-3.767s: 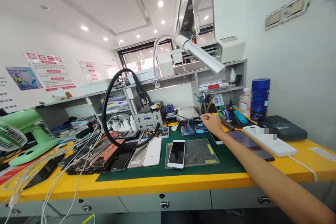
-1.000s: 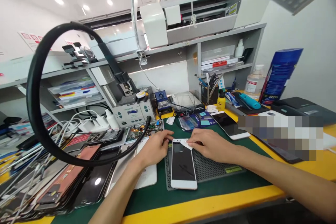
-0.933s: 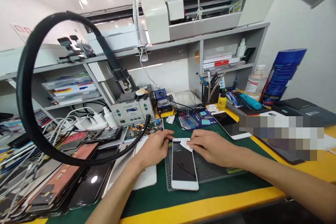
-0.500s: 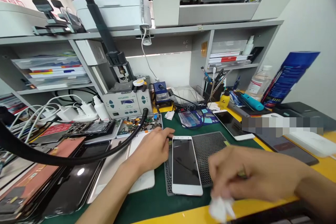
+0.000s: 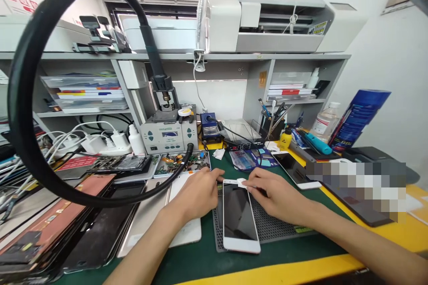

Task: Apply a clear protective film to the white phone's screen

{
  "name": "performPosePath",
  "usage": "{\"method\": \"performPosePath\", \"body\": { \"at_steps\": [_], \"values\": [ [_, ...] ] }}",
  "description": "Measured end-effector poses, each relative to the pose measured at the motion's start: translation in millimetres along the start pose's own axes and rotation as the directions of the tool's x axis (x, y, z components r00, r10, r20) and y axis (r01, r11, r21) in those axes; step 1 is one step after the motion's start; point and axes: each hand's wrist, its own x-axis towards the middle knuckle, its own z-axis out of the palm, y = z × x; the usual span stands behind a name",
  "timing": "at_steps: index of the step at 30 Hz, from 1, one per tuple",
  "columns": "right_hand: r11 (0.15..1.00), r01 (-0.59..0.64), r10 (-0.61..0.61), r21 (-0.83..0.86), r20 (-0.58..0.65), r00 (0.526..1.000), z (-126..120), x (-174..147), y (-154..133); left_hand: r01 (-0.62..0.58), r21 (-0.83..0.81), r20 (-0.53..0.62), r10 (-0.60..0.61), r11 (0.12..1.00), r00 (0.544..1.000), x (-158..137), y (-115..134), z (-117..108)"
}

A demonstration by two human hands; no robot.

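A white smartphone (image 5: 239, 216) with a dark screen lies face up, its top end away from me. My left hand (image 5: 202, 193) is at its upper left edge, fingers curled against the corner; the thumb is mostly hidden. My right hand (image 5: 279, 193) pinches a small white tissue (image 5: 241, 182) and presses it to the phone's top edge, near the right corner. Under the phone is a grey perforated mat (image 5: 272, 225), lying on a green work mat (image 5: 187, 260).
At left lie stacked phone panels (image 5: 100, 227) and a tray of small parts (image 5: 182, 162). A thick black hose (image 5: 25, 98) loops from the hot-air station (image 5: 169, 136). Another white phone (image 5: 296, 169) lies at right, near a clear bottle (image 5: 326, 122).
My right hand has moved from the lower right up to the phone's top edge, bringing the tissue onto it. My left hand stays at the phone's upper left. The head view has tilted up.
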Motion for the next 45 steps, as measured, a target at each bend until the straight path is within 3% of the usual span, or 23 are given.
{"method": "performPosePath", "body": {
  "at_steps": [5,13,25,30,38,42,45],
  "values": [
    [0.992,0.100,-0.096,-0.082,0.043,0.994,0,0,-11,-0.006,0.020,-0.004,0.006,1.000,1.000,-1,1,0],
    [0.992,0.062,-0.042,-0.108,0.180,0.983,3,2,-11,-0.024,0.023,-0.015,0.024,0.999,1.000,-1,-2,1],
    [0.988,0.153,-0.135,-0.030,0.327,0.935,3,17,-27,0.030,0.036,-0.038,-0.029,0.999,0.999,1,-4,3],
    [0.968,0.240,-0.248,0.068,0.363,0.898,-5,5,-44,0.010,0.023,-0.032,-0.009,1.000,0.999,2,-6,3],
    [0.902,0.411,-0.423,0.130,0.449,0.787,-11,-12,-64,-0.017,0.039,-0.003,0.017,0.999,1.000,-1,-4,1],
    [0.864,0.502,-0.467,0.043,0.444,0.765,-11,-20,-60,-0.017,0.047,0.002,0.017,0.999,1.000,-1,-3,1],
    [0.839,0.542,-0.492,-0.056,0.347,0.798,-6,-35,-55,-0.016,0.046,0.000,0.017,0.999,1.000,-1,-4,2]
  ]
}}
